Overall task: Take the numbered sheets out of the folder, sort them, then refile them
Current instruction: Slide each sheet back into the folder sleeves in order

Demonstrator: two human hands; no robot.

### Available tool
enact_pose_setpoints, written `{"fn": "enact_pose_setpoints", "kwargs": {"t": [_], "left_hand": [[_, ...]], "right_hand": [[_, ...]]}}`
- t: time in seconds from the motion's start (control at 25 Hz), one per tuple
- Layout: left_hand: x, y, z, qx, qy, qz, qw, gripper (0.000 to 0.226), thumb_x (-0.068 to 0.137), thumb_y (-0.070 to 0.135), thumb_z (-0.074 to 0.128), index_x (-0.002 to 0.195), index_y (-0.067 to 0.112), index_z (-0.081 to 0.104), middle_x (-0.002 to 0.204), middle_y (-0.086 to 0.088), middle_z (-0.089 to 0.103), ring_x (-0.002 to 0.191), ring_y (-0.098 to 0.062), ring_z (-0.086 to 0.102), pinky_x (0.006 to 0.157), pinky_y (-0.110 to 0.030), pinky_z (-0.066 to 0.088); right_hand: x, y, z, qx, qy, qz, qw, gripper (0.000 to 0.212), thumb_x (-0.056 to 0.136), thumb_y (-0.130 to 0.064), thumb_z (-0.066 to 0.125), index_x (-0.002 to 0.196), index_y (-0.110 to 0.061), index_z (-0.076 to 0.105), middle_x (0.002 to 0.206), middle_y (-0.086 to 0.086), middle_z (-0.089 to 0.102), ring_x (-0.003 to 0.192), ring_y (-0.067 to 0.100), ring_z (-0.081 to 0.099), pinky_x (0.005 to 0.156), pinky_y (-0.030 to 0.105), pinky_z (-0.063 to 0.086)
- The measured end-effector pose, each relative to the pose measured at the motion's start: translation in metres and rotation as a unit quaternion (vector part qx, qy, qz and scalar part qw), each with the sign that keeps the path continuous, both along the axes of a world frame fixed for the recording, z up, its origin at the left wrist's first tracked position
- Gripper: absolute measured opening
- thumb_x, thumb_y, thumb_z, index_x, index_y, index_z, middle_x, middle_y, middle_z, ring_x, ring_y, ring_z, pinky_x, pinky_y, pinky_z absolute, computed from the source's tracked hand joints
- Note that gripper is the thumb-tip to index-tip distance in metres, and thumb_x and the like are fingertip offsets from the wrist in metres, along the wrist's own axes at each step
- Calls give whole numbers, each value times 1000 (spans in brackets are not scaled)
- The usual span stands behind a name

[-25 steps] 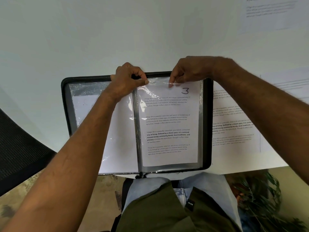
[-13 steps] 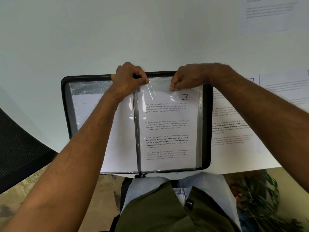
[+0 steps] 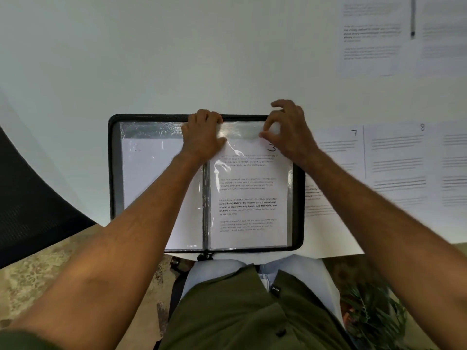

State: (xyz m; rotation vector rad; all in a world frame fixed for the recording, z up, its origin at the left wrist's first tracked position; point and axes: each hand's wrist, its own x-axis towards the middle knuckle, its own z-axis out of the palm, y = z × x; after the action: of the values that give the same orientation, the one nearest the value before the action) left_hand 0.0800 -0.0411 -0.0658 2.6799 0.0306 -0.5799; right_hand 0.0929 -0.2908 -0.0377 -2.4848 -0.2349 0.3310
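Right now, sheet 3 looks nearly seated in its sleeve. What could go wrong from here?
1. The right hand pinches the sleeve's top edge by sheet 3; the thin plastic sleeve could tear or crease.
2. The folder overhangs the table edge; pressure could tip it.
3. The left hand hides the sheet's corner, which may buckle.

A black-edged folder (image 3: pixel 111 173) with clear, shiny sleeves holds a white sheet (image 3: pixel 249 198) printed in black and grey text. The table (image 3: pixel 177 59) is white. An olive green shirt (image 3: pixel 240 311) shows below, over a beige mottled floor (image 3: pixel 50 274).
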Motion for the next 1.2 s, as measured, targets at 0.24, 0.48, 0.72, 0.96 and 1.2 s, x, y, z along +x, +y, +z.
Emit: {"fn": "enact_pose_setpoints", "kwargs": {"t": [0.24,0.48,0.72,0.96,1.2], "left_hand": [[-103,-9,-3,15,-13,-52,998,98,84,31,73,161,6,18,166,-24,16,152,-42,22,120,-53,29],[-187,-23,9,-19,43,-17,999,85,87,29,74,157,6,32,165,-25,21,152,-42,23,119,-54,31],[-212,-43,45,-100,111,110,983,52,92,31,72,137,12,54,149,-14,46,137,-32,45,111,-40,37],[-208,-72,115,-283,191,237,910,30,102,43,57,118,18,64,117,1,66,110,-21,62,94,-39,51],[-215,-83,143,-383,123,325,856,55,92,67,59,130,26,58,123,1,68,111,-20,65,89,-43,58]], "right_hand": [[-63,-1,22,148,96,-212,961,80,75,-13,88,138,-16,38,133,4,47,112,15,54,86,18,47],[-133,-15,19,156,232,-258,925,59,87,-18,80,133,-17,44,120,8,63,102,22,65,83,34,58],[-173,-26,39,198,351,-282,871,10,100,-18,63,102,-8,66,93,10,72,67,13,67,57,25,54],[-191,-14,71,327,415,-255,810,19,102,-24,61,113,-13,71,98,8,79,90,26,76,76,40,63],[-204,20,106,405,413,-174,797,30,100,-43,61,118,-21,71,111,4,77,104,27,74,95,45,59]]}}
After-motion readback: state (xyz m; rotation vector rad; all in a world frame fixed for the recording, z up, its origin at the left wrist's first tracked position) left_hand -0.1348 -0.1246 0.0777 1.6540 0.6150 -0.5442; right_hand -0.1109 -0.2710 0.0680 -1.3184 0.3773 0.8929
